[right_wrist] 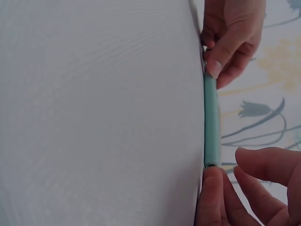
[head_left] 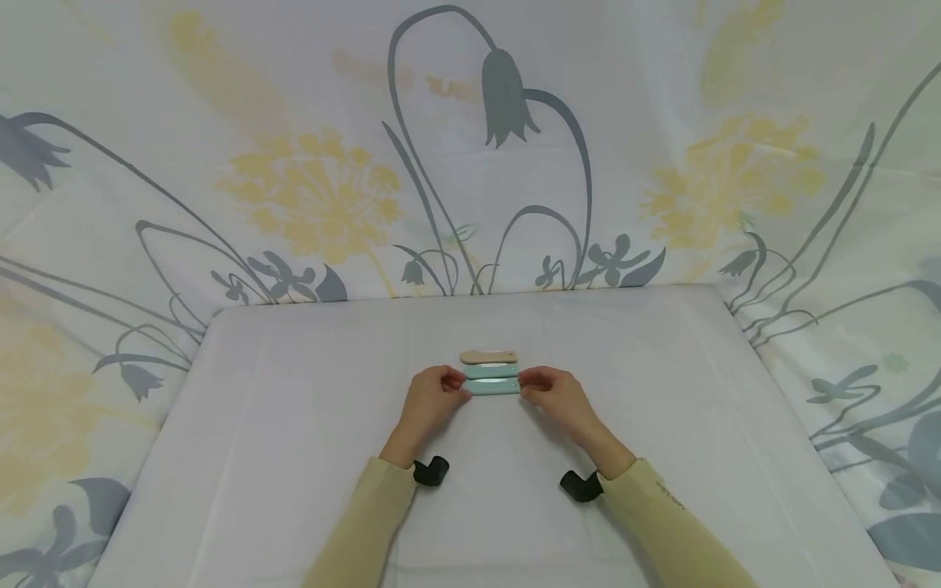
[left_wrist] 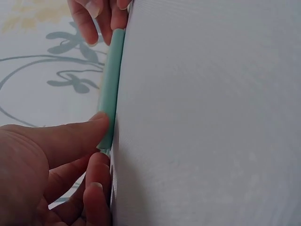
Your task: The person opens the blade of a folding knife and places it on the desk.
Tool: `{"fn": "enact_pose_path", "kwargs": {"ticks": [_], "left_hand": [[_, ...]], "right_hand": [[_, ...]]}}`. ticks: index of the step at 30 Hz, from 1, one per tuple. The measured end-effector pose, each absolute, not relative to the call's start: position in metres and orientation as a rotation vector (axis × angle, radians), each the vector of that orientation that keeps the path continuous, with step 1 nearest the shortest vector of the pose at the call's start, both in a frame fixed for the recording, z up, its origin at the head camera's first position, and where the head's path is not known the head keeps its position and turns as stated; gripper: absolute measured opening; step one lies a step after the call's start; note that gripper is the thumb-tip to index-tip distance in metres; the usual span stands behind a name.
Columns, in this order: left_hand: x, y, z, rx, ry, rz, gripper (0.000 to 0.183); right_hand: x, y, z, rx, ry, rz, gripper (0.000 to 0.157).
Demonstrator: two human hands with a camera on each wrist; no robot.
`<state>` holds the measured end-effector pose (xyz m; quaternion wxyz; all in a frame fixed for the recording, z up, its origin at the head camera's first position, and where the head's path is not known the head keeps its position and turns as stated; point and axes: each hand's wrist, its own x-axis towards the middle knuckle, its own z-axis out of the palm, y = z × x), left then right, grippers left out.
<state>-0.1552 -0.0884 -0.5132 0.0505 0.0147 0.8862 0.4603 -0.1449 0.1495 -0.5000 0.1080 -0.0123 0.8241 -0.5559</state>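
Observation:
In the head view, three slim, flat oblong pieces lie stacked in parallel rows on the white table. The far one is a beige piece [head_left: 488, 357] with a small dark dot near its right end; nearer are a middle mint-green piece [head_left: 491, 371] and a front mint-green piece [head_left: 492, 386]. My left hand [head_left: 435, 400] is at their left ends, its thumb [left_wrist: 99, 123] against the front green piece and fingertips just past its end. At the right ends, my right hand [head_left: 560, 400] touches the front piece with a fingertip [right_wrist: 213, 173], its thumb [right_wrist: 256, 160] held apart.
The white table [head_left: 309, 457] extends around both forearms. A floral curtain [head_left: 500, 220] hangs behind it and along both sides. Small black devices [head_left: 434, 471] are worn at the wrists, beside the yellow-green sleeves [head_left: 367, 523].

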Motion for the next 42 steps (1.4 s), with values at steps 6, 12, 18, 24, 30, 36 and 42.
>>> {"fn": "enact_pose_path", "kwargs": {"ticks": [6,12,18,24,30,36,42], "left_hand": [[-0.152,-0.088,-0.511,0.07,2.714,1.384,0.019],[-0.151,-0.089,-0.511,0.103,2.717,1.372,0.018],[-0.151,-0.092,-0.512,0.152,2.715,1.379,0.019],[-0.15,-0.092,-0.512,0.166,2.715,1.375,0.019],[-0.147,-0.092,-0.511,0.17,2.703,1.376,0.019],[-0.143,-0.092,-0.505,0.141,2.687,1.364,0.014],[-0.14,-0.095,-0.503,0.144,2.661,1.415,0.012]], "right_hand": [[-0.145,0.144,-0.5,-0.027,2.481,-1.624,0.024],[-0.145,0.14,-0.498,-0.031,2.563,-1.561,0.024],[-0.145,0.138,-0.496,-0.047,2.597,-1.521,0.025],[-0.144,0.139,-0.499,-0.056,2.641,-1.425,0.02],[-0.142,0.14,-0.499,-0.039,2.63,-1.429,0.019],[-0.139,0.14,-0.494,-0.047,2.602,-1.473,0.018],[-0.136,0.14,-0.49,-0.053,2.566,-1.508,0.019]]}}
